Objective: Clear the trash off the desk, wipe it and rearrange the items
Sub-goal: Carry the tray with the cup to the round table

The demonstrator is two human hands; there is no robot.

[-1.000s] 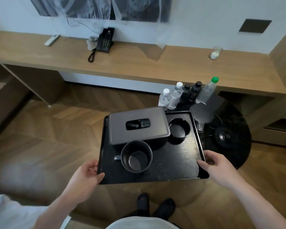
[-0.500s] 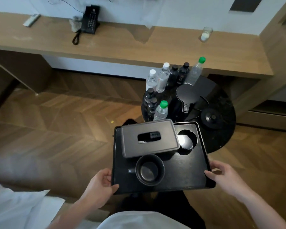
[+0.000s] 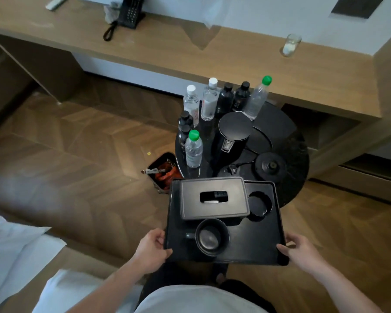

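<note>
I carry a black tray [image 3: 255,242] in both hands above the floor, in front of a round black side table [image 3: 296,154]. My left hand [image 3: 152,250] grips its left edge and my right hand [image 3: 299,251] grips its right edge. On the tray sit a grey tissue box [image 3: 213,198], a black mug [image 3: 210,237] and a black round dish [image 3: 259,203]. The long wooden desk [image 3: 224,57] runs across the back, holding a black phone [image 3: 131,11], a remote [image 3: 55,2] and a glass [image 3: 290,45].
The side table holds several water bottles [image 3: 193,149], dark small bottles [image 3: 225,99], a black kettle [image 3: 233,136] and its base [image 3: 270,164]. A small bin with orange trash [image 3: 164,172] stands on the wood floor left of the table. White bedding [image 3: 11,249] lies at lower left.
I have stepped back from the desk with the tray still in both hands; the side table, bottles and the trash bin have come into full view beyond it.
</note>
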